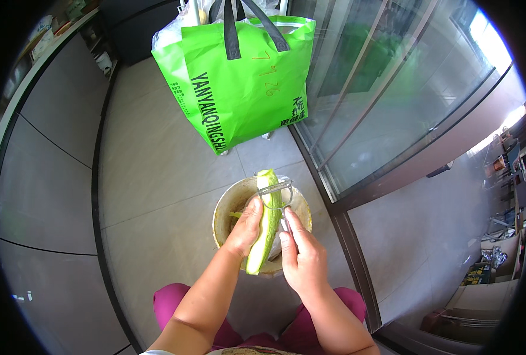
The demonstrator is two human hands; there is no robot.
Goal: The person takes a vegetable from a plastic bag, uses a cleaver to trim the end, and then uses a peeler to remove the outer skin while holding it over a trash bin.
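A long, partly peeled green gourd point(267, 230) is held lengthwise over a round bucket point(220, 217) with a stained rim. My left hand point(246, 226) grips the gourd from its left side. Pale flesh shows along its left part, while darker green, textured skin remains on its right. In my right hand point(303, 253) is a metal Y-shaped peeler point(285, 197), its blade lying across the upper part of the gourd. Inside the bucket are a pale plastic liner and a strip of green peel point(235, 214), partly hidden by my hands and the gourd.
Beyond the bucket, a bright green shopping bag point(249, 84) bearing writing stands on the tiled floor point(156, 173). Grey cabinets point(49, 177) run along the left. Glass sliding doors point(378, 88) and a dark floor track point(356, 262) lie to the right. Cardboard boxes point(480, 297) sit at lower right.
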